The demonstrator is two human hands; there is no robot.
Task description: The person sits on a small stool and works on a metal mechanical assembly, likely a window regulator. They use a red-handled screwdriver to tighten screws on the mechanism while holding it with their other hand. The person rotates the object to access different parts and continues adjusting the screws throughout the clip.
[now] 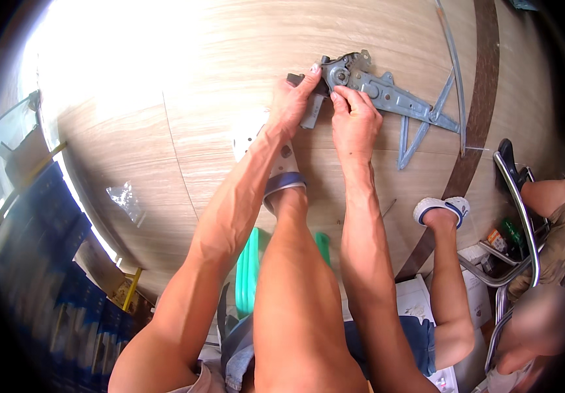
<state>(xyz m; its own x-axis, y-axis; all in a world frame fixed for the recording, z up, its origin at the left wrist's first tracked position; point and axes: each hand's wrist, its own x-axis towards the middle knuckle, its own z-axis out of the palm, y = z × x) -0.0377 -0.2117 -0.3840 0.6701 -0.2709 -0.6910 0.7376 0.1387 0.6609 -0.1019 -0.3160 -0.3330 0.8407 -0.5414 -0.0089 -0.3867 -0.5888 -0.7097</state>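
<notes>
A grey metal window regulator (pixel 397 99) with scissor arms lies on the floor ahead of me, reaching to the right. Its toothed end and round hub sit beside the motor (pixel 311 112), which has a dark housing and a grey body. Around the motor's left side my left hand (pixel 290 105) is closed, thumb up near the hub. My right hand (pixel 357 124) is closed in a pinch at the plate's lower edge, just below the hub. Whatever lies between those fingertips is too small or hidden to make out. A long curved metal rail (pixel 456 72) stands out at the regulator's far right end.
My white clog (pixel 284 160) is just below the motor. A clear plastic bag (pixel 125 200) lies on the floor at left, near blue racked goods (pixel 46 262). A green stool (pixel 247 275) is beneath me. At right are a metal-framed chair (pixel 525 216) and another person (pixel 544 321).
</notes>
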